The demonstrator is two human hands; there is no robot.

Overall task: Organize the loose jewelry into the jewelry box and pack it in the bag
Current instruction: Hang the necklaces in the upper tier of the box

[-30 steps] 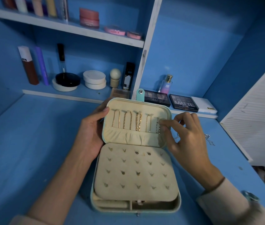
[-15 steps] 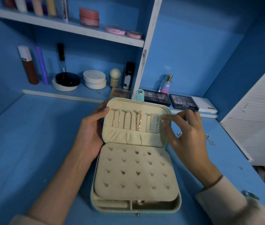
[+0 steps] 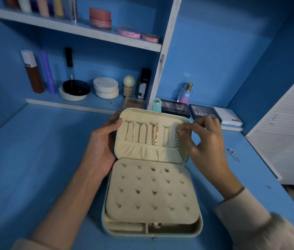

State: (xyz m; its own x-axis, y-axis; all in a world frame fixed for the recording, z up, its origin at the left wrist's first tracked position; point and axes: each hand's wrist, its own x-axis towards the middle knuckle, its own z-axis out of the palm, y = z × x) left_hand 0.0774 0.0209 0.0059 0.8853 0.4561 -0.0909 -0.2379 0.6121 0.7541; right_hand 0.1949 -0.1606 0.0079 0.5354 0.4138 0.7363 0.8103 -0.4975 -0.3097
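Open jewelry box: left hand grips the raised lid's left edge; right hand pinches the rightmost chain, fifth hung inside the lid. A loose necklace lies right of the box. Closing and bagging seem left; no bag shows.

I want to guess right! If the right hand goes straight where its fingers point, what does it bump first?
Probably the rightmost chain hanging in the box lid. The right hand points its fingers left at its top, nearly on it, though depth is unclear.
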